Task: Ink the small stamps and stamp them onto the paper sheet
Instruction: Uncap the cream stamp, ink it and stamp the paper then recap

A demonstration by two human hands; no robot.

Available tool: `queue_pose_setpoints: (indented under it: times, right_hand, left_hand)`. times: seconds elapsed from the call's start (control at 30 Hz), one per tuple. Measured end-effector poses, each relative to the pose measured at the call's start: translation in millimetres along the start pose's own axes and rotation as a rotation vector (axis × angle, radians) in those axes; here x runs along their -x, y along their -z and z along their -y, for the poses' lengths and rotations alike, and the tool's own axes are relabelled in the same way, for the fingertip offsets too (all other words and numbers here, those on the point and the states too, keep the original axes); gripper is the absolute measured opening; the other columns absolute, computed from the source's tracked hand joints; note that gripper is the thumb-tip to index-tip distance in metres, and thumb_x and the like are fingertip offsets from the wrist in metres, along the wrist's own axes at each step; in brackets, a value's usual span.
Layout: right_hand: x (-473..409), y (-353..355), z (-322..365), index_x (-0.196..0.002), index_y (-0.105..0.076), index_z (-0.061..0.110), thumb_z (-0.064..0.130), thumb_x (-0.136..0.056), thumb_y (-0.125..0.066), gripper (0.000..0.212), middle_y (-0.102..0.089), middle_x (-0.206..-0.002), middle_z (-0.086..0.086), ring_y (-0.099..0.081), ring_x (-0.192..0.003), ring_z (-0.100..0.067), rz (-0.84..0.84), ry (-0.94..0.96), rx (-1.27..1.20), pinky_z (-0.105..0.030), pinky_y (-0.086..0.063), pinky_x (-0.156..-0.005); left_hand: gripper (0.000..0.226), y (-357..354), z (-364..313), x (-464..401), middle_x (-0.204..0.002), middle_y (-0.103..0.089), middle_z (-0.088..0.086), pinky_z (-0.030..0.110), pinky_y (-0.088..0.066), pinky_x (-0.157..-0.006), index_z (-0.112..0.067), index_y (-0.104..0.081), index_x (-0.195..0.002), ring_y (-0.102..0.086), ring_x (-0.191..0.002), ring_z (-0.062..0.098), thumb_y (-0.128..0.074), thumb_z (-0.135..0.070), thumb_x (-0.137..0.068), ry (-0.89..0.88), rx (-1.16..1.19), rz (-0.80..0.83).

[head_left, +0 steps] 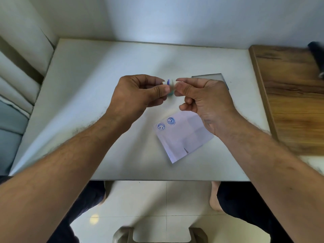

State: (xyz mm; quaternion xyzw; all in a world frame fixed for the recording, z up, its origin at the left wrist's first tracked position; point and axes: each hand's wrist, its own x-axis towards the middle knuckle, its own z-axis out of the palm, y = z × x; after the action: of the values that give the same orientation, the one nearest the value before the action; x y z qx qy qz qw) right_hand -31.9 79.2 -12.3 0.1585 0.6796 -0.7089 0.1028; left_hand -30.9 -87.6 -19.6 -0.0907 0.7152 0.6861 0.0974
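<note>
1. Both hands are raised above the white worktop (87, 102), near its middle, with the fingertips almost meeting.
2. The left hand (138, 95) pinches a small stamp (167, 82) between thumb and forefinger; a blue part of it shows at the fingertips.
3. The right hand (205, 100) pinches a small pale piece at its fingertips, just beside the stamp; what it is, I cannot tell.
4. A paper sheet (182, 137) lies flat on the worktop below the right hand, partly hidden by the wrist.
5. Two round blue prints (166, 124) are on the sheet near its upper left corner.
6. A flat grey pad (208, 76) lies behind the right hand.
7. A wooden board (289, 95) is at the right.
</note>
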Motion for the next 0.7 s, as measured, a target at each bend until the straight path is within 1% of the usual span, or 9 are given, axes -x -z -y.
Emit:
queue_pose_setpoints:
  times: [0.1, 0.2, 0.27, 0.4, 0.47, 0.5, 0.57, 0.63, 0.7]
  right_hand:
    - [-1, 5, -2, -0.097, -0.073, 0.005, 0.009, -0.082, -0.076, 0.016, -0.069, -0.081, -0.017, -0.049, -0.048, -0.011, -0.084, 0.008, 0.011, -0.024, -0.055, -0.054]
    - [-5, 11, -3, -0.098, -0.073, 0.005, 0.009, -0.082, -0.076, 0.017, -0.069, -0.079, -0.013, -0.050, -0.046, -0.008, -0.128, 0.007, 0.000, -0.024, -0.055, -0.054]
    - [-8, 12, -4, -0.096, -0.074, 0.007, 0.010, -0.082, -0.075, 0.014, -0.069, -0.081, -0.014, -0.049, -0.047, -0.009, -0.144, 0.005, -0.029, -0.023, -0.054, -0.054]
    - [-11, 11, -4, -0.092, -0.073, 0.007, 0.009, -0.082, -0.075, 0.010, -0.070, -0.081, -0.013, -0.047, -0.048, -0.011, -0.144, -0.021, -0.111, -0.023, -0.054, -0.053]
    - [-11, 9, -5, -0.094, -0.073, 0.006, 0.007, -0.081, -0.076, 0.013, -0.069, -0.080, -0.012, -0.046, -0.048, -0.010, -0.132, -0.032, -0.128, -0.023, -0.053, -0.052]
    - [-11, 7, -6, -0.095, -0.073, 0.005, 0.005, -0.080, -0.076, 0.015, -0.068, -0.080, -0.012, -0.046, -0.048, -0.011, -0.125, -0.035, -0.136, -0.023, -0.053, -0.052]
    - [-10, 5, -7, -0.095, -0.072, 0.006, 0.003, -0.078, -0.077, 0.018, -0.067, -0.085, -0.013, -0.045, -0.049, -0.011, -0.113, -0.043, -0.145, -0.023, -0.053, -0.052]
    - [-9, 4, -7, -0.094, -0.072, 0.008, 0.002, -0.078, -0.077, 0.018, -0.065, -0.087, -0.013, -0.045, -0.050, -0.012, -0.105, -0.050, -0.147, -0.023, -0.053, -0.052]
    - [-9, 4, -7, -0.095, -0.072, 0.008, 0.003, -0.078, -0.077, 0.018, -0.066, -0.085, -0.012, -0.044, -0.049, -0.011, -0.100, -0.054, -0.151, -0.023, -0.053, -0.051]
  left_hand:
    - [0.026, -1, 4, 0, -0.082, -0.075, 0.009, 0.029, -0.060, -0.075, -0.005, -0.072, -0.100, -0.073, -0.073, 0.018, -0.081, -0.013, -0.076, 0.030, -0.047, 0.000]
    - [0.028, -3, 9, 0, -0.078, -0.074, -0.003, 0.034, -0.060, -0.081, -0.025, -0.072, -0.103, -0.074, -0.073, 0.017, -0.082, -0.021, -0.077, -0.007, -0.196, 0.000]
    - [0.023, -4, 12, 0, -0.080, -0.073, -0.006, 0.031, -0.060, -0.081, -0.031, -0.074, -0.097, -0.073, -0.070, 0.013, -0.081, -0.026, -0.076, -0.027, -0.311, -0.022]
    - [0.020, -8, 19, 2, -0.077, -0.072, -0.009, 0.014, -0.052, -0.065, -0.029, -0.070, -0.086, -0.069, -0.070, 0.003, -0.082, -0.035, -0.071, -0.081, -0.569, -0.104]
    - [0.020, -9, 23, 5, -0.077, -0.071, -0.011, 0.018, -0.054, -0.068, -0.027, -0.067, -0.084, -0.068, -0.073, 0.002, -0.080, -0.039, -0.073, -0.143, -0.695, -0.101]
    - [0.020, -9, 24, 6, -0.080, -0.071, -0.011, 0.024, -0.055, -0.072, -0.027, -0.066, -0.085, -0.068, -0.076, 0.005, -0.077, -0.041, -0.076, -0.178, -0.766, -0.082]
    - [0.020, -9, 29, 8, -0.088, -0.072, -0.010, 0.031, -0.053, -0.077, -0.026, -0.063, -0.091, -0.067, -0.082, 0.013, -0.071, -0.042, -0.082, -0.249, -0.921, -0.036]
    - [0.023, -9, 32, 8, -0.094, -0.073, -0.009, 0.033, -0.050, -0.079, -0.026, -0.061, -0.100, -0.064, -0.083, 0.018, -0.065, -0.044, -0.086, -0.305, -1.053, -0.010]
    - [0.029, -10, 33, 8, -0.100, -0.072, -0.009, 0.032, -0.048, -0.075, -0.030, -0.058, -0.113, -0.062, -0.085, 0.022, -0.058, -0.046, -0.089, -0.345, -1.175, -0.020]
